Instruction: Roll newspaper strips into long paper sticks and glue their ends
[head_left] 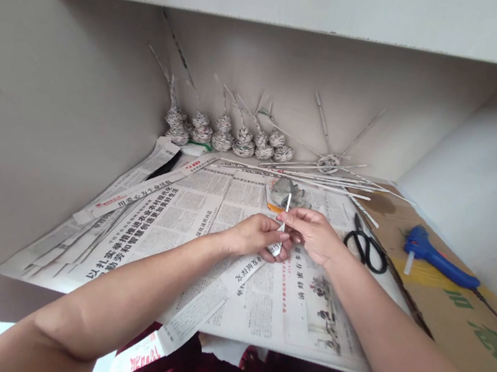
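Note:
A long newspaper strip (pixel 201 307) runs from my hands down over the table's front edge. Its upper end is rolled into a thin white paper stick (pixel 288 203) that points up between my fingers. My left hand (pixel 255 236) pinches the strip where the flat part meets the rolled part. Close against it, my right hand (pixel 313 233) grips the rolled part between thumb and fingers. Some of the fingertips overlap and are partly hidden. Just behind the hands lies a grey crumpled lump (pixel 283 190) on a small orange-edged piece.
Newspaper sheets (pixel 206 217) cover the table. Cut strips (pixel 134 193) lie at left. Several woven gourd shapes (pixel 223 138) line the back, beside a woven start (pixel 329 163) with spokes. Black scissors (pixel 367 249) and a blue glue gun (pixel 442 259) on cardboard (pixel 459 314) lie at right.

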A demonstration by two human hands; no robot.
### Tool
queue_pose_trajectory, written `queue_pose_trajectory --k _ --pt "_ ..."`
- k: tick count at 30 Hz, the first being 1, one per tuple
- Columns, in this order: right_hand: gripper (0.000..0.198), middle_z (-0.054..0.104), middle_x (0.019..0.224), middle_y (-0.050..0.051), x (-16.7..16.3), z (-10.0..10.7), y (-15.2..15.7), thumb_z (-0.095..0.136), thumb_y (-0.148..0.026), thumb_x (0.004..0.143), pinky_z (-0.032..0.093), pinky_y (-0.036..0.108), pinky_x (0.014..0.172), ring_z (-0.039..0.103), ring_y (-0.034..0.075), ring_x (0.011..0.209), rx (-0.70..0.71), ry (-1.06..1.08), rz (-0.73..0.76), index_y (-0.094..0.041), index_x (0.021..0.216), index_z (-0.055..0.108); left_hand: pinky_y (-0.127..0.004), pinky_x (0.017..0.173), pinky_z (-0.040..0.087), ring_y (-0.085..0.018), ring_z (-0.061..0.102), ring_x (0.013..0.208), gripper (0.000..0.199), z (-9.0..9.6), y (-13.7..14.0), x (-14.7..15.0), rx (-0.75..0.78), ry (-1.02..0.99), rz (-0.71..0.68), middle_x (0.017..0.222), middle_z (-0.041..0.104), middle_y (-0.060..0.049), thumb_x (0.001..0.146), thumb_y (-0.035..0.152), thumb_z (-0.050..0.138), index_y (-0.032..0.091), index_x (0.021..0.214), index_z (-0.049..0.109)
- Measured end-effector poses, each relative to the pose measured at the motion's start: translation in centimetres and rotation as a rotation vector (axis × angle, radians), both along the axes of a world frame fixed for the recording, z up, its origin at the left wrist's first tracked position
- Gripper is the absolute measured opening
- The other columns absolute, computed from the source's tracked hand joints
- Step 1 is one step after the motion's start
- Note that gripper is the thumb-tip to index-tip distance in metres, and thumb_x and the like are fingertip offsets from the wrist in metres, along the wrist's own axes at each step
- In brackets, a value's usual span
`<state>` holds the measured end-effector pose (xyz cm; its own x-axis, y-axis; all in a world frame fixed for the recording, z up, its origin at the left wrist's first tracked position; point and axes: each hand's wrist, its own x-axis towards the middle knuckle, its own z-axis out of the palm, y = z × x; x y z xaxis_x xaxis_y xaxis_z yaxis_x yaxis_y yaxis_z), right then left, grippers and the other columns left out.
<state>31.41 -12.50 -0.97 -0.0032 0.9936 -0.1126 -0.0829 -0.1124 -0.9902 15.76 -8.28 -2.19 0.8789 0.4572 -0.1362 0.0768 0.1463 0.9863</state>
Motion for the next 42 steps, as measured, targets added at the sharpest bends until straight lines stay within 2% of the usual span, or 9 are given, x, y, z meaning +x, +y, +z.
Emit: queue_pose_trajectory --k 4,9,14,19,24,28,33,38,42 --pt "0.031 0.051 0.044 -0.006 0.01 -0.04 0.03 0.078 -0.041 0.063 0.025 0.020 0.035 0.042 0.005 0.033 0.026 0.042 -0.098 -0.016 0.065 0.060 -0.029 0.063 0.053 -0.016 0.063 0.074 0.045 -0.02 0.00 -0.01 -0.010 0.005 -0.010 0.077 0.063 -0.009 0.076 0.052 0.061 0.008 0.086 0.061" --pt "0.034 0.058 0.051 -0.001 0.40 -0.05 0.07 0.074 -0.045 0.067 0.030 0.020 0.038 0.054 0.010 0.041 -0.026 0.028 0.087 -0.014 0.080 0.066 -0.029 0.064 0.053 -0.018 0.064 0.076 0.044 -0.05 0.12 -0.05 -0.013 0.003 -0.003 0.077 0.063 -0.009 0.077 0.051 0.060 0.008 0.086 0.061" --pt "0.031 0.049 0.044 -0.007 0.30 0.01 0.15 0.078 -0.040 0.063 0.024 0.019 0.034 0.040 0.004 0.033 0.016 0.062 -0.094 -0.016 0.063 0.058 -0.029 0.063 0.053 -0.017 0.064 0.075 0.043 -0.14 0.07 -0.05 0.004 -0.001 -0.024 0.077 0.064 -0.010 0.078 0.050 0.060 0.008 0.086 0.062" --pt "0.030 0.057 0.052 -0.002 0.46 -0.18 0.21 0.075 -0.043 0.066 0.030 0.021 0.036 0.050 0.009 0.040 -0.037 0.035 0.063 -0.016 0.076 0.064 -0.030 0.065 0.053 -0.017 0.064 0.074 0.043 -0.10 0.01 -0.05 -0.012 0.012 -0.008 0.077 0.064 -0.010 0.077 0.050 0.061 0.008 0.085 0.062" --pt "0.030 0.049 0.048 -0.005 0.58 -0.41 0.40 0.078 -0.039 0.063 0.026 0.020 0.035 0.040 0.005 0.038 0.036 0.071 -0.102 -0.016 0.063 0.060 -0.029 0.064 0.053 -0.017 0.064 0.074 0.043 -0.10 -0.01 -0.11 -0.015 0.012 -0.037 0.077 0.065 -0.010 0.077 0.051 0.061 0.009 0.086 0.063" --pt "0.032 0.057 0.054 -0.002 0.61 -0.22 0.29 0.075 -0.044 0.066 0.031 0.021 0.038 0.049 0.008 0.042 -0.035 0.058 0.046 -0.015 0.079 0.067 -0.030 0.066 0.054 -0.017 0.064 0.075 0.043 -0.14 0.04 -0.11 -0.019 0.013 -0.015 0.078 0.064 -0.010 0.077 0.050 0.061 0.008 0.086 0.063" --pt "0.030 0.050 0.047 -0.006 0.44 -0.37 0.25 0.079 -0.038 0.062 0.025 0.019 0.035 0.040 0.004 0.036 0.015 0.074 -0.085 -0.016 0.062 0.058 -0.029 0.064 0.053 -0.016 0.063 0.075 0.041 0.09 -0.06 -0.12 0.004 0.026 -0.028 0.076 0.063 -0.009 0.078 0.048 0.061 0.008 0.086 0.063" --pt "0.032 0.058 0.058 -0.002 0.60 -0.19 0.27 0.076 -0.043 0.066 0.031 0.021 0.038 0.048 0.007 0.043 -0.022 0.053 0.043 -0.015 0.078 0.066 -0.028 0.063 0.053 -0.015 0.062 0.073 0.041 0.10 -0.06 -0.14 0.010 0.018 -0.008 0.077 0.063 -0.008 0.077 0.049 0.061 0.009 0.084 0.063" --pt "0.032 0.047 0.048 -0.006 0.53 -0.06 0.26 0.080 -0.038 0.061 0.025 0.020 0.036 0.037 0.004 0.038 0.014 0.085 -0.077 -0.016 0.060 0.057 -0.027 0.063 0.053 -0.015 0.062 0.074 0.040 0.02 -0.11 -0.12 -0.006 0.020 -0.033 0.078 0.064 -0.009 0.077 0.049 0.062 0.010 0.085 0.063"
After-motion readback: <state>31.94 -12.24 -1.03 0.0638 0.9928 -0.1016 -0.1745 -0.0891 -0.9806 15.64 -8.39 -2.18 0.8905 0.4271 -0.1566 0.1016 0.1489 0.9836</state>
